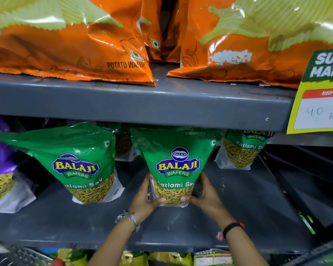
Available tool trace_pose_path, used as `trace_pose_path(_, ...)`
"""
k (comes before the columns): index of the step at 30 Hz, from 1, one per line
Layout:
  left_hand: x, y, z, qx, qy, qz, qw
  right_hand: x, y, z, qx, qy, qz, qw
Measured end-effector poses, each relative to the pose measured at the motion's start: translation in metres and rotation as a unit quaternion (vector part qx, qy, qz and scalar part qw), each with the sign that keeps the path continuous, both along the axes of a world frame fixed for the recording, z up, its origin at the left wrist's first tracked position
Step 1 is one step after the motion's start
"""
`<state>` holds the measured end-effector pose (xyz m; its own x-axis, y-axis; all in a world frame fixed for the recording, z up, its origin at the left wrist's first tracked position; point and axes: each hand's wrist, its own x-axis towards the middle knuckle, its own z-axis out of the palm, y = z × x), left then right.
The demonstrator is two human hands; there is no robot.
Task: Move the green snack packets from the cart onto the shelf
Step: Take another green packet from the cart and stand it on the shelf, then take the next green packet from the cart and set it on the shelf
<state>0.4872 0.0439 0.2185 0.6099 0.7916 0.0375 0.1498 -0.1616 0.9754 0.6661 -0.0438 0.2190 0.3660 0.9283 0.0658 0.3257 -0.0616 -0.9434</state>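
Observation:
A green Balaji Ratlami Sev packet (176,166) stands upright in the middle of the grey shelf (238,204). My left hand (144,196) grips its lower left corner, and my right hand (206,194) grips its lower right corner. Another green packet (75,162) stands to the left. A third green packet (242,148) stands further back on the right, and one more green packet (121,139) shows behind between the front two. The cart is out of sight.
Orange potato wafer bags (69,41) fill the upper shelf (142,104). A yellow price tag (319,100) hangs at the right. A purple packet (0,148) sits at far left. Yellow packets (135,258) show on the shelf below. Bare shelf lies right of my hands.

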Motion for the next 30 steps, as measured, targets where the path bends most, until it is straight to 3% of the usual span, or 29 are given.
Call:
trace_pose_path(3, -0.002, -0.008, -0.006, 0.022, -0.015, 0.032, 0.999, -0.006, -0.005, 0.001, 0.013, -0.013, -0.007, 1.0)
trace_pose_path(6, -0.02, -0.025, -0.009, 0.099, 0.015, 0.121, 0.988, -0.03, -0.028, 0.0, 0.06, -0.033, -0.135, 0.989)
trace_pose_path(8, -0.045, -0.038, -0.008, 0.158, 0.033, 0.187, 0.969, -0.059, -0.051, -0.003, 0.121, -0.112, -0.206, 0.964)
trace_pose_path(9, -0.06, -0.045, -0.008, 0.172, 0.041, 0.22, 0.959, -0.076, -0.06, -0.004, 0.128, -0.137, -0.193, 0.963)
trace_pose_path(15, -0.195, -0.096, -0.009, 0.158, 0.135, 0.401, 0.892, -0.193, -0.043, -0.013, 0.11, -0.189, 0.096, 0.971)
trace_pose_path(18, -0.279, -0.122, -0.018, 0.126, 0.204, 0.507, 0.828, -0.266, -0.019, -0.021, 0.086, -0.249, 0.225, 0.938)
trace_pose_path(23, -0.416, -0.172, -0.046, 0.0, 0.292, 0.617, 0.731, -0.399, 0.008, -0.046, 0.051, -0.293, 0.404, 0.865)
trace_pose_path(26, -0.486, -0.196, -0.083, -0.112, 0.278, 0.674, 0.675, -0.48, 0.017, -0.071, 0.023, -0.307, 0.475, 0.825)
trace_pose_path(30, -0.554, -0.214, -0.143, -0.3, 0.156, 0.697, 0.632, -0.579, 0.034, -0.119, -0.063, -0.32, 0.556, 0.765)
